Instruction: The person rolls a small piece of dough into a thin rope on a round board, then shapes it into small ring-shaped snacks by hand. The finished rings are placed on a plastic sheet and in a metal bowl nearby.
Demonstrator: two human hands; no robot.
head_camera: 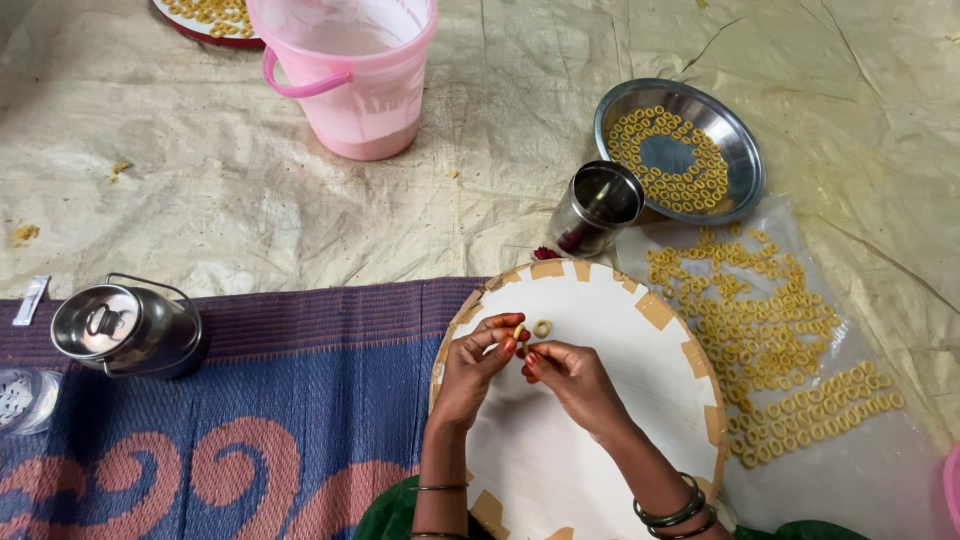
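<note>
A small piece of yellow dough (pixel 519 333) is pinched between the fingertips of the left hand (pixel 478 362) and right hand (pixel 568 375) at frame centre, over the round white board (pixel 610 400); it is judged light, soft, easily deformed, best held gently at its ends; a finished ring (pixel 542 327) lies just beside.

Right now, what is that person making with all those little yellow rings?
A person sits over a round white board and pinches a small bit of yellow dough between the fingertips of the left hand and the right hand. One finished dough ring lies on the board just beyond the fingers. Many more rings are spread on a clear plastic sheet to the right, and others fill a steel plate. A steel cup, a pink bucket and a lidded steel can stand nearby.
</note>
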